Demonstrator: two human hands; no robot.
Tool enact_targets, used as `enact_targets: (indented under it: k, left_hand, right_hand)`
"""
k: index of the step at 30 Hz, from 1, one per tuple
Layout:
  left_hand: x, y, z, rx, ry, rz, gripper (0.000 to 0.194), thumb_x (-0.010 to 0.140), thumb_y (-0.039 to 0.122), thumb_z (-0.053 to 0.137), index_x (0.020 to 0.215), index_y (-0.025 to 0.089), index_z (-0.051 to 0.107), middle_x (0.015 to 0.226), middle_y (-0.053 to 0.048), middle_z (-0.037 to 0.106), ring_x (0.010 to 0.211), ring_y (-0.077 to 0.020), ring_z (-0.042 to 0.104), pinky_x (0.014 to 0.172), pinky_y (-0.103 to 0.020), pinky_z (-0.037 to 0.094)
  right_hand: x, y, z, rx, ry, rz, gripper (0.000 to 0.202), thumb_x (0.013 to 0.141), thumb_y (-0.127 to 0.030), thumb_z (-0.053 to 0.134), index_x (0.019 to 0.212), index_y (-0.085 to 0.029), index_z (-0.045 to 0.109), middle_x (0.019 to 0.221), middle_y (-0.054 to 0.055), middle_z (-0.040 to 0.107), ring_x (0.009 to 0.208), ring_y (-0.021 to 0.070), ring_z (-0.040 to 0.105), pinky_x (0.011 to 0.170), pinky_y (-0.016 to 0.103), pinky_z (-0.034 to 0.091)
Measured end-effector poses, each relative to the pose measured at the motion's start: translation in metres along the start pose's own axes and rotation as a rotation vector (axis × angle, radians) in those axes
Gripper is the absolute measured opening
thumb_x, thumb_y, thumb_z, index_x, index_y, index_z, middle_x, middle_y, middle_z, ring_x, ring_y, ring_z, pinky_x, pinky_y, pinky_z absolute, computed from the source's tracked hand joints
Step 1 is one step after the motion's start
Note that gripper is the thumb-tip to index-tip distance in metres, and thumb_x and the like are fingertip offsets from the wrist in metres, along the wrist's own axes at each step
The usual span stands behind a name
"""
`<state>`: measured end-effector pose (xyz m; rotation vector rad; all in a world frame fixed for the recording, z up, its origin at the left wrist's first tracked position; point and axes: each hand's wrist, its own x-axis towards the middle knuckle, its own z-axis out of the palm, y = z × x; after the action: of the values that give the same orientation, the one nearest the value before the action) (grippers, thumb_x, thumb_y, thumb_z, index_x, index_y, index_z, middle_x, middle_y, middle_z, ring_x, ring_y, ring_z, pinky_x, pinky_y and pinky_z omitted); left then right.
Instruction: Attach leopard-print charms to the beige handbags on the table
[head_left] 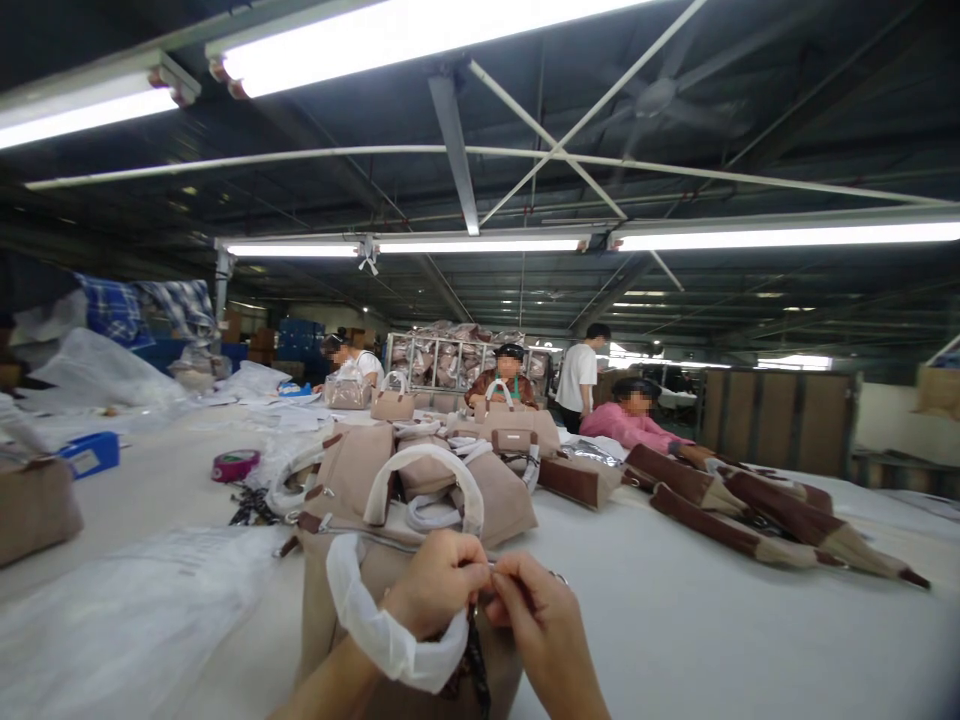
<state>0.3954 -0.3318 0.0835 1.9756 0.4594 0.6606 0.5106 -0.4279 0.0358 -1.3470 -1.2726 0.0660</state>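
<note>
A beige handbag [322,590] stands on the white table right in front of me, its handle [397,650] wrapped in white paper. My left hand [442,580] reaches past the wrapped handle, its fingers pinched at the bag's top edge. Close beside it, my right hand [536,610] is pinched too, the fingertips nearly meeting. What lies between the fingers is too small to tell. A dark patterned strip [477,665] hangs below the hands against the bag.
More beige bags [506,500] are heaped just beyond. Brown-and-beige bags [705,530] lie at the right. At the left are plastic sheeting [165,600], a purple tape roll [235,465] and a blue box [91,454]. A person in pink [630,425] leans over the table.
</note>
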Motion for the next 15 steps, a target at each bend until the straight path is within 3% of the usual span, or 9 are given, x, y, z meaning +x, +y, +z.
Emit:
enact_targets:
  k: [4, 8, 9, 11, 12, 13, 14, 15]
  left_hand:
    - [-0.002, -0.008, 0.007, 0.018, 0.08, -0.01, 0.011, 0.064, 0.025, 0.05, 0.055, 0.02, 0.052, 0.05, 0.004, 0.049, 0.052, -0.0129, 0.043, 0.053, -0.026, 0.031]
    - [0.002, -0.011, 0.009, -0.013, 0.091, -0.025, 0.012, 0.061, 0.027, 0.053, 0.051, 0.019, 0.051, 0.047, 0.004, 0.047, 0.051, -0.0129, 0.043, 0.052, -0.026, 0.031]
    - [0.002, -0.009, 0.008, -0.039, 0.076, -0.026, 0.014, 0.062, 0.029, 0.054, 0.052, 0.019, 0.052, 0.048, 0.003, 0.048, 0.051, -0.0133, 0.044, 0.051, -0.026, 0.032]
    - [0.001, -0.004, 0.0, -0.105, 0.05, -0.022, 0.022, 0.068, 0.038, 0.052, 0.064, 0.017, 0.06, 0.057, -0.001, 0.058, 0.054, -0.0154, 0.052, 0.052, -0.026, 0.038]
    - [-0.001, -0.002, -0.006, -0.15, 0.039, -0.023, 0.03, 0.071, 0.042, 0.05, 0.075, 0.016, 0.064, 0.066, -0.004, 0.064, 0.059, -0.0174, 0.057, 0.054, -0.027, 0.043]
    - [-0.006, -0.002, -0.013, -0.203, 0.033, -0.022, 0.038, 0.074, 0.046, 0.048, 0.088, 0.015, 0.066, 0.078, -0.007, 0.069, 0.068, -0.0198, 0.062, 0.057, -0.028, 0.047]
    - [-0.012, -0.004, -0.021, -0.254, 0.037, -0.022, 0.044, 0.075, 0.048, 0.048, 0.1, 0.015, 0.065, 0.091, -0.01, 0.071, 0.079, -0.0224, 0.066, 0.061, -0.029, 0.05]
    - [-0.021, -0.008, -0.029, -0.305, 0.048, -0.027, 0.049, 0.076, 0.048, 0.052, 0.11, 0.015, 0.063, 0.104, -0.012, 0.07, 0.091, -0.025, 0.066, 0.065, -0.03, 0.053]
  right_hand:
    - [-0.003, 0.001, 0.008, -0.132, 0.092, -0.095, 0.028, 0.09, -0.032, 0.048, 0.066, -0.023, 0.059, 0.055, -0.002, 0.061, 0.051, 0.0156, 0.057, 0.052, 0.023, 0.043]
    - [-0.001, 0.004, 0.005, -0.225, 0.048, -0.199, 0.035, 0.094, -0.029, 0.04, 0.065, -0.023, 0.059, 0.055, -0.001, 0.059, 0.051, 0.0157, 0.057, 0.052, 0.023, 0.043]
    - [0.001, 0.004, 0.0, -0.256, 0.019, -0.217, 0.035, 0.095, -0.029, 0.04, 0.069, -0.024, 0.063, 0.062, 0.002, 0.063, 0.057, 0.017, 0.06, 0.057, 0.024, 0.047]
    - [0.008, 0.006, -0.014, -0.349, -0.009, -0.228, 0.022, 0.09, -0.033, 0.052, 0.09, -0.024, 0.071, 0.095, 0.01, 0.072, 0.089, 0.0253, 0.067, 0.079, 0.032, 0.052]
    - [0.013, 0.007, -0.022, -0.392, -0.019, -0.212, 0.029, 0.081, -0.037, 0.064, 0.106, -0.024, 0.071, 0.117, 0.014, 0.068, 0.108, 0.0324, 0.062, 0.09, 0.039, 0.049]
    - [0.018, 0.009, -0.029, -0.415, -0.058, -0.18, 0.055, 0.07, -0.038, 0.075, 0.121, -0.022, 0.066, 0.133, 0.017, 0.06, 0.122, 0.0388, 0.053, 0.099, 0.046, 0.045]
    - [0.023, 0.011, -0.034, -0.41, -0.124, -0.129, 0.076, 0.06, -0.037, 0.081, 0.131, -0.02, 0.06, 0.14, 0.018, 0.054, 0.127, 0.0425, 0.048, 0.101, 0.049, 0.043]
    - [0.029, 0.013, -0.037, -0.381, -0.219, -0.074, 0.083, 0.056, -0.036, 0.082, 0.133, -0.019, 0.058, 0.137, 0.018, 0.057, 0.124, 0.0428, 0.051, 0.099, 0.047, 0.045]
